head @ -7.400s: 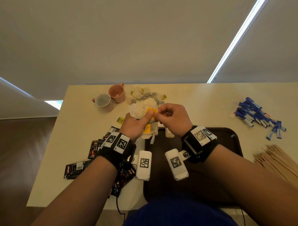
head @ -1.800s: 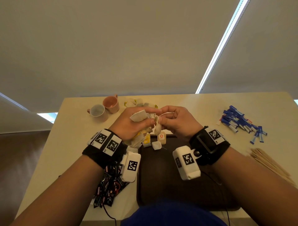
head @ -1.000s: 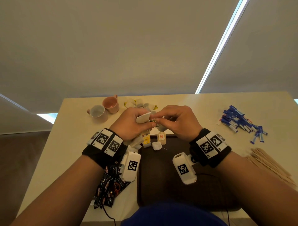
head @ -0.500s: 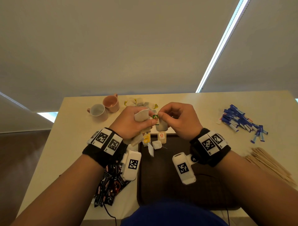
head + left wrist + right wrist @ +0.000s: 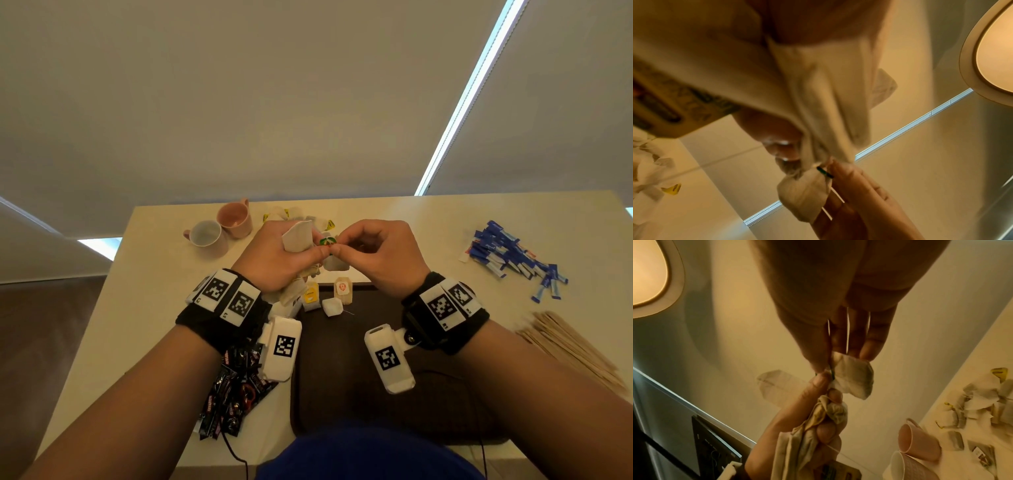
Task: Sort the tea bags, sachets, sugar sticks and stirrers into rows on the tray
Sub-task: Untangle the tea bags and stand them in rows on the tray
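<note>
My left hand [image 5: 308,255] grips a crumpled bunch of white tea bags [image 5: 298,238] above the far edge of the dark brown tray [image 5: 359,377]. My right hand [image 5: 337,250] pinches the green tag [image 5: 327,241] of one tea bag [image 5: 334,263], which hangs between the two hands. In the left wrist view this tea bag [image 5: 803,194] dangles below the bunch [image 5: 818,81]. The right wrist view shows the same tea bag [image 5: 855,378] at my fingertips and the bunch [image 5: 818,426] in my left fist. Three tea bags [image 5: 332,306] lie on the tray's far end.
A white cup [image 5: 205,236] and a pink cup [image 5: 234,219] stand at the far left, beside a loose tea bag pile [image 5: 291,214]. Blue sugar sticks [image 5: 507,253] lie at the right, wooden stirrers [image 5: 575,346] nearer, and dark sachets [image 5: 233,387] left of the tray.
My right hand has worked a green-tagged tea bag out of the bunch, and that bag now hangs between the hands. Both hands stay over the tray's far edge.
</note>
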`<state>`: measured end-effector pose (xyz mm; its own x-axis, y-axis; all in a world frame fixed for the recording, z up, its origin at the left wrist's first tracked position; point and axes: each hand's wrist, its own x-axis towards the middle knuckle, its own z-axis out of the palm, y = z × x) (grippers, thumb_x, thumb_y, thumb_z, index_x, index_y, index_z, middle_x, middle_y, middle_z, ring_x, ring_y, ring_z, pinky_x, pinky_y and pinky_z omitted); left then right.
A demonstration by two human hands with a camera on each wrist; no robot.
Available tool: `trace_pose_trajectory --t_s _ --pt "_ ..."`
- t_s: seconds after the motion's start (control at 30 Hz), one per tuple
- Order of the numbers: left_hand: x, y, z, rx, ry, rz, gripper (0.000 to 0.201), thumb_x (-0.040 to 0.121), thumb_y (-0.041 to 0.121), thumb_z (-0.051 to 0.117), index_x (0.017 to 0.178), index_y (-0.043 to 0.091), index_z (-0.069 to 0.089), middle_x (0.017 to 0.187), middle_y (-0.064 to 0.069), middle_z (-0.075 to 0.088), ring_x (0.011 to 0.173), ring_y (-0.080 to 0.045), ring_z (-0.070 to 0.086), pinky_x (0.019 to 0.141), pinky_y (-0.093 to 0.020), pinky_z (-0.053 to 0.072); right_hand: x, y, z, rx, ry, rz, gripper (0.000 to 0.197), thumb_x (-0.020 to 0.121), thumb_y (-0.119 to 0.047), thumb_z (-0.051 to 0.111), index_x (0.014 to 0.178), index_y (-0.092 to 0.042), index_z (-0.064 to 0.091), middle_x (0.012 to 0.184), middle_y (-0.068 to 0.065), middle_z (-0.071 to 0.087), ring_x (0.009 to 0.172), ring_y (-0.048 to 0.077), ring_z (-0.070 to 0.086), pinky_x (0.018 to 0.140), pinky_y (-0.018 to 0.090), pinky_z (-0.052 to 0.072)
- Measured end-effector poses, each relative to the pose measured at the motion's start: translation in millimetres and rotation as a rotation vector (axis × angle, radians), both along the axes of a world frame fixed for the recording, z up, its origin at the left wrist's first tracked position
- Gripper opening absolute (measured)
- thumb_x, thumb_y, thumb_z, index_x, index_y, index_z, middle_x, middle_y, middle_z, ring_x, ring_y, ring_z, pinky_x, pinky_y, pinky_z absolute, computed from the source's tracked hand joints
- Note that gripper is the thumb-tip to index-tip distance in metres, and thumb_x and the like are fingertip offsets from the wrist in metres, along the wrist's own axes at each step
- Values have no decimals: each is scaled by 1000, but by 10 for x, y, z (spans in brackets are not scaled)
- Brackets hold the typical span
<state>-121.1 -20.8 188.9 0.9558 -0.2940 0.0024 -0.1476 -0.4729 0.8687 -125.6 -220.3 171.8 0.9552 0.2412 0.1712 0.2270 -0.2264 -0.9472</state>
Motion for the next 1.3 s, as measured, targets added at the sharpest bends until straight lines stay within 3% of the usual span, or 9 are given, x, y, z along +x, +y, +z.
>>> trace_pose_trajectory --t_s 0.3,0.43,0.5,0.63,0.73,0.83,1.03,1.2,1.3 --pt "-49 -13 -41 -68 18 -29 8 86 8 75 81 6 70 70 -8 67 61 -8 59 59 -19 46 50 -9 17 60 82 -8 4 84 -6 75 85 -8 72 82 12 73 73 25 69 70 29 59" --pt "-2 -5 -35 10 -19 0 10 89 23 74 80 26 72 75 5 70 71 -8 64 64 -22 48 64 -12 36 70 141 21 3 85 -3 72 86 -5 70 83 13 73 69 19 69 67 27 59" --pt "1 -1 -38 14 -7 -5 8 90 23 73 83 27 72 76 7 71 74 -8 66 67 -23 50 77 -19 50 105 191 18 2 86 -3 71 86 -5 70 83 14 72 69 18 67 64 26 57" --pt "0 -14 -37 7 -31 3 14 89 18 73 81 29 72 75 9 71 72 -5 64 66 -15 47 101 -58 67 132 252 36 5 86 -5 71 89 -7 74 95 19 73 83 37 68 70 39 58" --pt "8 -12 -29 24 -34 2 22 88 18 74 78 37 69 74 14 70 72 -3 64 65 -14 46 86 -82 64 56 215 48 8 85 -7 73 91 -9 77 89 14 75 81 35 69 74 41 60" --pt "-5 4 -14 12 -36 -30 17 87 19 75 84 35 70 76 19 70 72 -1 65 67 -15 48 81 -95 36 32 199 33 9 84 -9 75 92 -9 77 87 13 75 81 33 70 79 45 60" --pt "-9 24 24 -21 -13 -15 14 94 20 68 88 33 72 77 11 74 79 -8 70 77 -29 54 80 -91 41 -24 173 39 9 84 -9 75 91 -6 78 85 9 75 81 25 71 79 38 60" --pt "-26 -1 83 12 -26 -39 29 96 25 64 75 42 72 74 11 72 74 -7 68 76 -37 55 91 -67 127 -60 151 50 5 87 -8 71 88 -3 74 81 5 71 69 7 61 63 20 51" --pt "-24 -8 62 38 -17 -18 22 95 27 66 80 41 74 74 9 73 75 -9 69 78 -44 55 140 -71 201 -97 155 43 6 87 -8 70 83 -5 72 80 8 69 69 17 59 63 26 49"
